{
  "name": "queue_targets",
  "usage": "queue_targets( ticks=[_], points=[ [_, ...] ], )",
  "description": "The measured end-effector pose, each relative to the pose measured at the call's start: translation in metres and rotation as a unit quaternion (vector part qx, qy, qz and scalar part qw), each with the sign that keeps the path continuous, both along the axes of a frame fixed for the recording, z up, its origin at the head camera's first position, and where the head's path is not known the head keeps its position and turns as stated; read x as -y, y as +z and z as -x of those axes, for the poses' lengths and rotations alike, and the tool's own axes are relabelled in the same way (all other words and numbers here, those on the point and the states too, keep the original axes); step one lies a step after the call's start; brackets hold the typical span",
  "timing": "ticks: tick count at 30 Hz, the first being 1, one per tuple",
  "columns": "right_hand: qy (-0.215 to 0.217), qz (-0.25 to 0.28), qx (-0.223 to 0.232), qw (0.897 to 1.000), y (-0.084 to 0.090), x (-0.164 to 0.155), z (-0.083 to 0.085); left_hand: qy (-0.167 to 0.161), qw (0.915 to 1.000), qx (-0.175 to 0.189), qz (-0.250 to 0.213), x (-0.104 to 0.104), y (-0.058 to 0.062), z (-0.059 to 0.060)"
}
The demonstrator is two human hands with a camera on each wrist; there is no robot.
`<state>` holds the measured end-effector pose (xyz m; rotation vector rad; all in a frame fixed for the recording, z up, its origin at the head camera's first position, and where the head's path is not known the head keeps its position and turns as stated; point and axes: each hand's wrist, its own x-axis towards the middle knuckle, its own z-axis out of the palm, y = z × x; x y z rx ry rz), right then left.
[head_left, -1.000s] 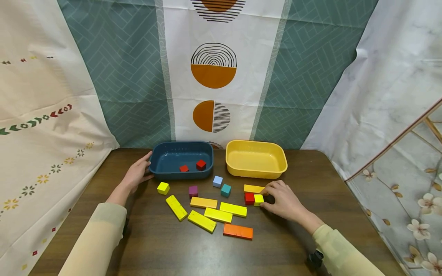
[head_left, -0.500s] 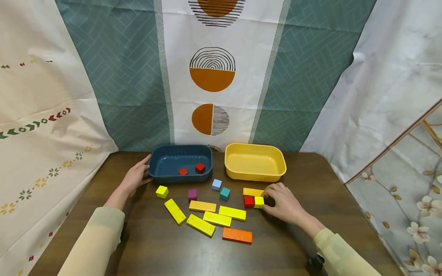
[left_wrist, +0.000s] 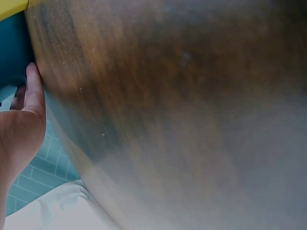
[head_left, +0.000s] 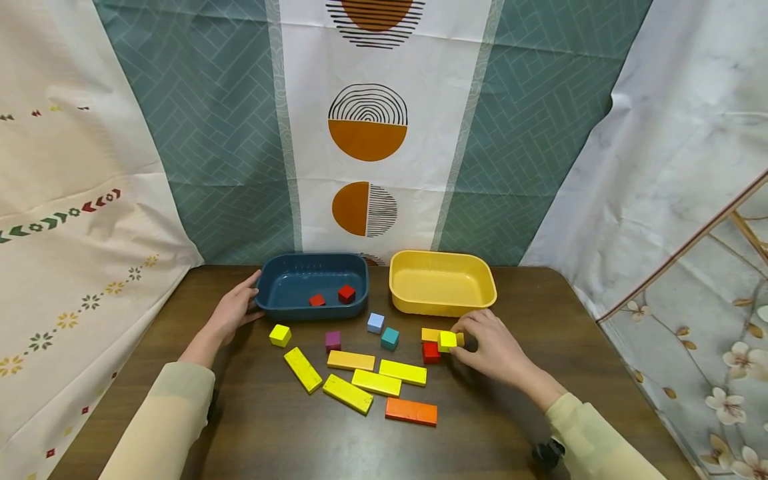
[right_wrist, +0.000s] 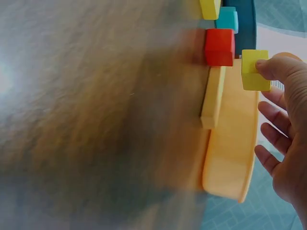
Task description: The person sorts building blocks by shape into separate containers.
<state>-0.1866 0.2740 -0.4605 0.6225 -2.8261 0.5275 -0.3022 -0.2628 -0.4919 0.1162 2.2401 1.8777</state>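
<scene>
Yellow cube (head_left: pixel 447 339), red cube (head_left: pixel 429 352), navy tub (head_left: pixel 271 302), yellow tub (head_left: pixel 443 309), dk brown table (head_left: pixel 270 427), teal herringbone cloth (head_left: pixel 228 133).

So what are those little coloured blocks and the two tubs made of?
The yellow cube looks like painted wood: flat opaque colour, crisp edges. The blue tub and yellow tub look like moulded plastic, with smooth rounded rims and a slight sheen. None of this is certain.

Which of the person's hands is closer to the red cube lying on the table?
The right hand: it pinches a small yellow cube right beside the red cube. The left hand rests against the blue tray, far off to the left.
</scene>
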Motion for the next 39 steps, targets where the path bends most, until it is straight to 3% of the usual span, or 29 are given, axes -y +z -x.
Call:
queue_targets(
  ticks=[12,17,23,30,39],
  points=[
    [0.015,0.049,-0.018,0.999,0.024,0.022,0.019,0.01,0.9998,0.003,-0.02,0.001,0.003,0.003],
    [0.001,0.068,-0.011,0.998,0.031,0.032,0.027,0.009,0.9996,0.007,-0.025,0.003,0.002,0.004],
    [-0.008,0.096,0.009,0.995,0.036,0.044,0.034,0.009,0.9997,0.009,-0.022,0.001,0.002,0.003],
    [0.004,0.1,0.001,0.995,0.039,0.056,0.043,0.005,0.9997,0.009,-0.021,0.0,0.001,0.001],
    [-0.006,0.112,0.015,0.994,0.042,0.074,0.063,0.009,0.9996,0.014,-0.023,0.0,0.002,0.0]
  ],
)
